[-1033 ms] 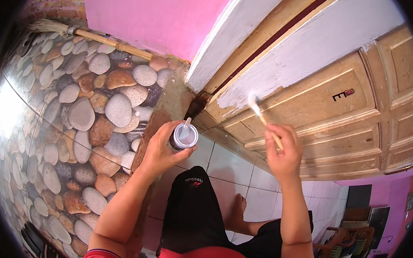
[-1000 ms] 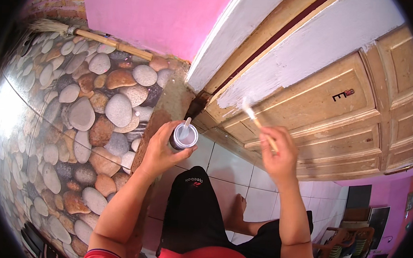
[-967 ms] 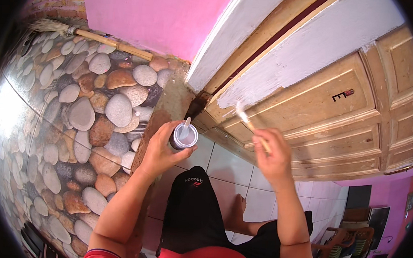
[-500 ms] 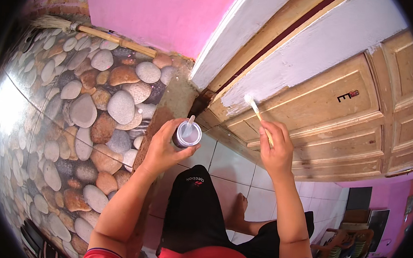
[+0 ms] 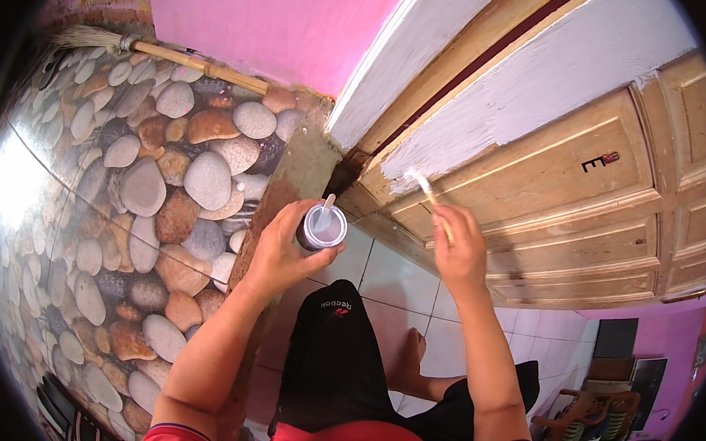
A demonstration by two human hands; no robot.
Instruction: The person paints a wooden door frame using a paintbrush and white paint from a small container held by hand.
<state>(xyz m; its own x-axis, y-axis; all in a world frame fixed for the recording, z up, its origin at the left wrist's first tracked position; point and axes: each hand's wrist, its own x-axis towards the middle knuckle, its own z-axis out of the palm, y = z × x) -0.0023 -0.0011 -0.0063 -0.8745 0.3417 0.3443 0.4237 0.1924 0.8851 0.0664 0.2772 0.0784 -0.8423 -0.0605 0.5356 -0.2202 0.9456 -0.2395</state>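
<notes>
My left hand [image 5: 285,247] is wrapped round a small round paint can [image 5: 325,228] with a pale rim. A flat stirring stick [image 5: 327,203] leans in the can and pokes out over its far rim. In my right hand [image 5: 459,247] is a paintbrush [image 5: 430,197] with a light wooden handle. Its whitened bristles touch the wooden door [image 5: 534,171] at the lower edge of a whitish painted strip [image 5: 489,107]. Beyond that strip the door's carved panels show bare wood.
A straw broom [image 5: 193,61] lies along the foot of the pink wall [image 5: 268,21]. Pebble-patterned tiles [image 5: 208,181] cover the left floor, with a concrete sill [image 5: 292,164] beside the white door frame [image 5: 379,52]. White floor tiles [image 5: 398,280] run under the door; chairs [image 5: 591,425] stand far right.
My right hand has moved the brush a little left along the door's painted edge. My left hand and the paint can have hardly moved.
</notes>
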